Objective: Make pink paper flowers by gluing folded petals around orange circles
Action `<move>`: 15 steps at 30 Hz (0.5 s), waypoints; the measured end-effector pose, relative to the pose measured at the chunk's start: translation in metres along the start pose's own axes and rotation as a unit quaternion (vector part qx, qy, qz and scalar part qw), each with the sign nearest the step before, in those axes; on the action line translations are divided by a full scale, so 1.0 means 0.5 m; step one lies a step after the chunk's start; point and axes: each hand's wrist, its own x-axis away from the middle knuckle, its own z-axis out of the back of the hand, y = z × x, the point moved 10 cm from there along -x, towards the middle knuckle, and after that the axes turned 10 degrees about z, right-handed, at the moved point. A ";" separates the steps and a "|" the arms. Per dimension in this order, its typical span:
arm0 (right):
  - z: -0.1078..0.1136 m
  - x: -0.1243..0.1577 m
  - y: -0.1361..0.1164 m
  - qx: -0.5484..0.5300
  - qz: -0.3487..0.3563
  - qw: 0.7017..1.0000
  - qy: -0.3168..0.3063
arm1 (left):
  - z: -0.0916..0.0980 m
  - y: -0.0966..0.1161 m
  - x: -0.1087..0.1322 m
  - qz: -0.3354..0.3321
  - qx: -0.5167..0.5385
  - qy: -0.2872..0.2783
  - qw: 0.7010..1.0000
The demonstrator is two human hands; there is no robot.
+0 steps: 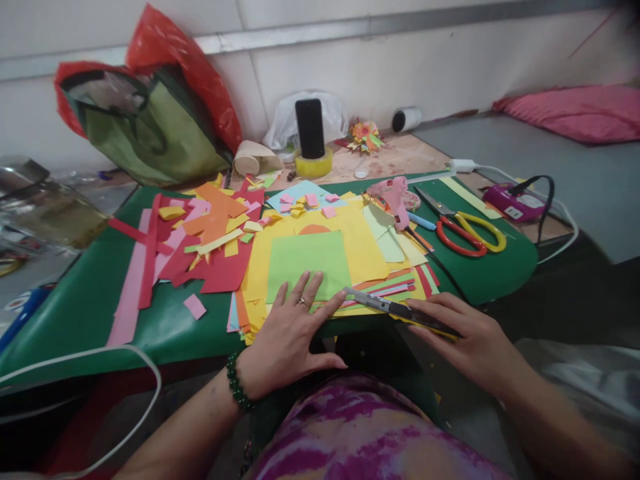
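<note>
My left hand (295,327) lies flat with fingers spread, its fingertips on the lower part of a light green paper square (310,260). That square rests on yellow paper sheets (367,247), with an orange rounded piece (315,229) partly showing behind its top edge. In my right hand (465,340) is a box cutter (395,309) with a grey and black body and some yellow. Its tip points left, close to my left index fingertip and the paper's lower right corner. Whether the blade touches the paper I cannot tell. Thin coloured paper strips (385,291) lie beside it.
Red-and-yellow-handled scissors (460,230) and a pink glue gun (397,200) lie to the right on the green mat (195,333). Coloured scraps (215,227) pile at left. A phone (310,127) stands in a tape roll (313,163). A glass jar (55,207) stands far left.
</note>
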 end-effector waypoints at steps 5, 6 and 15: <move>0.004 -0.003 -0.007 -0.010 0.009 1.000 0.008 | 0.000 0.001 0.000 -0.002 0.003 -0.003 1.000; 0.003 -0.005 -0.010 -0.013 0.012 1.000 0.005 | 0.000 0.001 0.000 -0.001 0.004 -0.003 1.000; -0.010 -0.014 -0.022 -0.030 0.009 0.999 -0.009 | -0.003 0.002 -0.001 0.001 0.012 -0.009 1.000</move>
